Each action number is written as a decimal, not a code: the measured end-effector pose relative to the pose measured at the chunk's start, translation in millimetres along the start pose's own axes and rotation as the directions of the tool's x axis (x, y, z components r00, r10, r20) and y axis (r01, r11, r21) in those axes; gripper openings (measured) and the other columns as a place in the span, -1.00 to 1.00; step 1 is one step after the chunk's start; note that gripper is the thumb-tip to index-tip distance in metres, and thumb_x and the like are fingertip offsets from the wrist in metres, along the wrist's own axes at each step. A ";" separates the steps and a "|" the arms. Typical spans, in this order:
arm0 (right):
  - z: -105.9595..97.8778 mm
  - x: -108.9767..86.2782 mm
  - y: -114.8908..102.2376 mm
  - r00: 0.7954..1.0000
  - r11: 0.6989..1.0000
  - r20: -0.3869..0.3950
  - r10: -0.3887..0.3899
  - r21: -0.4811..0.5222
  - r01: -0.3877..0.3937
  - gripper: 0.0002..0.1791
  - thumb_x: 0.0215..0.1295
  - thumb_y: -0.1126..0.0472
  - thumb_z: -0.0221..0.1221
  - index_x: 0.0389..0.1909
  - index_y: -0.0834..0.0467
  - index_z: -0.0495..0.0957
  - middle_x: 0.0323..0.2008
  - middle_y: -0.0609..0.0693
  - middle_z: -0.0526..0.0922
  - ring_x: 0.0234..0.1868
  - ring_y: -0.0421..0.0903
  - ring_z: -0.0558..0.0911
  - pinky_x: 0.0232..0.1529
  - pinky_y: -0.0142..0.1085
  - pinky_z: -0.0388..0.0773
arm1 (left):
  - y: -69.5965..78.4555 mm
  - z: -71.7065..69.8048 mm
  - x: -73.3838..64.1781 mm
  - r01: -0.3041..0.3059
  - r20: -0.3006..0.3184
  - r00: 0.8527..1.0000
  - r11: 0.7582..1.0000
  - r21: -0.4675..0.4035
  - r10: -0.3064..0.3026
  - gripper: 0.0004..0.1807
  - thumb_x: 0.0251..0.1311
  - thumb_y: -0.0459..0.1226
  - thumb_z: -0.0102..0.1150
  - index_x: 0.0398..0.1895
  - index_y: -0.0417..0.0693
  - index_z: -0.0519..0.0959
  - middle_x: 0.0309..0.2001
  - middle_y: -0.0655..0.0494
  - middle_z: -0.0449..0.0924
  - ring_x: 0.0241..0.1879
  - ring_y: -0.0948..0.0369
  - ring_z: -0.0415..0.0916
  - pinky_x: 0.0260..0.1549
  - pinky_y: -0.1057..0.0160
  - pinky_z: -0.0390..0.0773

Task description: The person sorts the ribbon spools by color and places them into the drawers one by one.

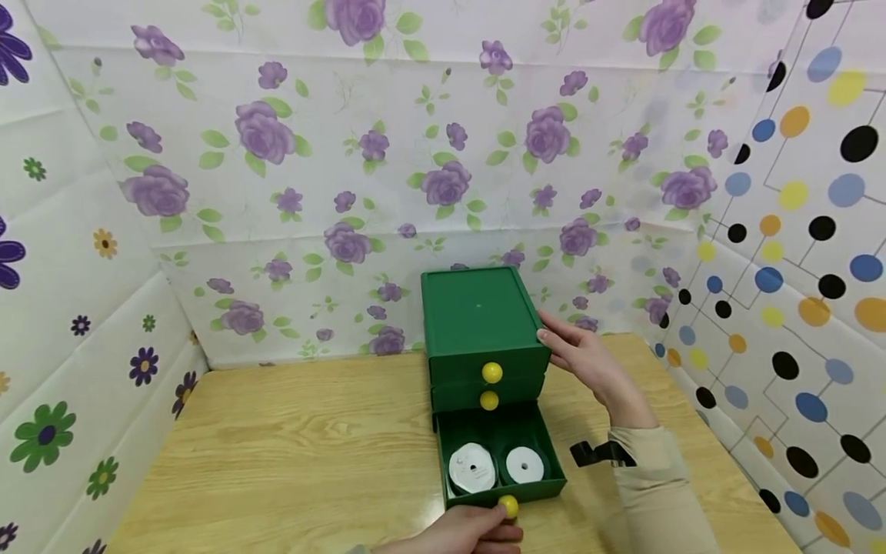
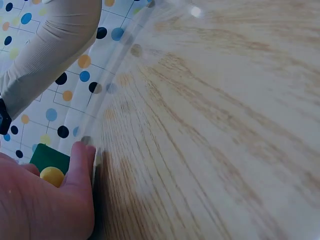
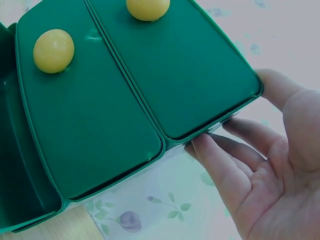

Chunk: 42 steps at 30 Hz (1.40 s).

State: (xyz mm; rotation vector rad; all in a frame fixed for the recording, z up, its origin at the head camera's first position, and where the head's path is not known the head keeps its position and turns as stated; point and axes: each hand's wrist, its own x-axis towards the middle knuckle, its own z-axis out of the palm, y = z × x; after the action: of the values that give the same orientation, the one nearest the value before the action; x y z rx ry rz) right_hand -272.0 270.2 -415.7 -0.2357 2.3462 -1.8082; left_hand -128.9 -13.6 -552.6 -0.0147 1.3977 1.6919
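Observation:
A green drawer cabinet (image 1: 477, 312) stands on the table with its bottom drawer (image 1: 498, 427) pulled out. My left hand (image 1: 464, 531) pinches the round yellow knob (image 1: 508, 505) on that drawer's front. In the left wrist view, the knob (image 2: 52, 176) shows between thumb and fingers. Inside the drawer lie two spools with white round labels, a larger left spool (image 1: 473, 467) and a smaller right spool (image 1: 524, 465). My right hand (image 1: 598, 365) rests on the cabinet's right side, fingers (image 3: 220, 167) against the wall and thumb at the top edge.
The two upper drawers are closed, with an upper knob (image 1: 492, 372) and a middle knob (image 1: 489, 400). A wooden table (image 1: 298, 454) stretches left of the cabinet. Flowered sheeting (image 1: 388, 169) hangs behind, and dotted sheeting (image 1: 817, 308) borders the right side.

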 end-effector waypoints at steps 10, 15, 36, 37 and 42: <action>-2.0 -0.2 3.5 1.000 1.000 -0.004 -0.012 -0.001 0.012 -0.18 0.55 -0.30 0.18 0.70 -0.17 0.18 0.71 0.07 0.05 0.61 0.18 0.27 0.51 0.10 0.32 | -1.4 0.6 23.0 -0.168 -0.144 0.977 0.984 -0.056 0.158 -0.44 0.66 -0.11 0.09 0.31 -0.52 0.52 0.18 -0.20 0.71 0.21 -0.02 0.68 0.14 0.05 0.69; -0.9 1.0 3.7 1.000 1.000 -0.006 -0.011 -0.004 0.011 -0.19 0.55 -0.30 0.18 0.69 -0.18 0.19 0.70 0.06 0.07 0.61 0.17 0.28 0.51 0.08 0.34 | 7.5 -4.0 33.4 -0.189 -0.216 0.961 0.980 -0.067 0.170 -0.43 0.64 -0.07 0.13 0.31 -0.48 0.55 0.16 -0.19 0.73 0.17 0.01 0.71 0.10 0.08 0.71; 0.7 1.3 4.0 0.999 0.999 0.016 -0.039 -0.006 0.039 -0.21 0.57 -0.28 0.17 0.69 -0.18 0.21 0.71 0.07 0.05 0.63 0.19 0.21 0.51 0.14 0.32 | 38.4 -25.0 54.0 -0.334 -0.289 0.908 0.941 -0.058 0.304 -0.30 0.66 -0.04 0.10 0.44 -0.55 0.37 0.28 -0.28 0.64 0.27 -0.07 0.63 0.15 0.08 0.69; 0.5 1.0 3.7 0.999 0.999 0.013 -0.040 -0.005 0.041 -0.22 0.57 -0.28 0.17 0.69 -0.18 0.21 0.71 0.07 0.06 0.63 0.19 0.22 0.51 0.15 0.31 | 39.6 -25.2 55.5 -0.340 -0.290 0.905 0.939 -0.057 0.311 -0.30 0.66 -0.04 0.09 0.44 -0.55 0.37 0.28 -0.28 0.64 0.27 -0.07 0.63 0.15 0.09 0.69; -1.0 0.2 3.4 0.999 0.999 0.008 -0.036 0.000 0.036 -0.21 0.57 -0.28 0.17 0.69 -0.17 0.19 0.70 0.07 0.06 0.63 0.18 0.22 0.52 0.16 0.30 | 45.3 -24.3 61.8 -0.370 -0.305 0.890 0.927 -0.052 0.338 -0.34 0.68 -0.08 0.05 0.44 -0.57 0.35 0.28 -0.30 0.62 0.28 -0.09 0.62 0.17 0.09 0.67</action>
State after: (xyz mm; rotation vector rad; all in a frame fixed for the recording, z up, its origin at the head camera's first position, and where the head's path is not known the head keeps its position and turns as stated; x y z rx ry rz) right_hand -272.5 272.0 -418.7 -0.2871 2.3513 -1.8203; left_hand -206.0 8.4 -558.7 -0.0764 1.5943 2.1396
